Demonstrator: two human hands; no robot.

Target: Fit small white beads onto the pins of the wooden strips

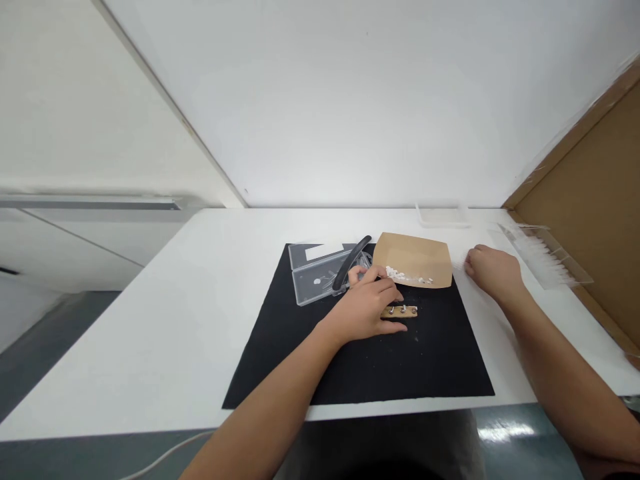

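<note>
My left hand (371, 308) rests over the black mat with its fingers and thumb apart, covering the left end of a small wooden strip (411, 311). Several small metal fittings stand along that strip, between my thumb and fingers. Beside the fingertips a tool with a curved black handle (353, 261) lies across an opened clear plastic case (306, 288). My right hand (493, 269) is closed on the white table, right of a brown paper tray (415, 252); whatever its fingers hold is hidden. Small white pieces (397, 274) lie along the tray's near side.
Under these things is a black mat (400, 373) on a white table (165, 333). At the right, a clear holder with rows of white points (545, 257) lies beside a brown board (595, 180). A shallow clear box (443, 217) stands by the back wall.
</note>
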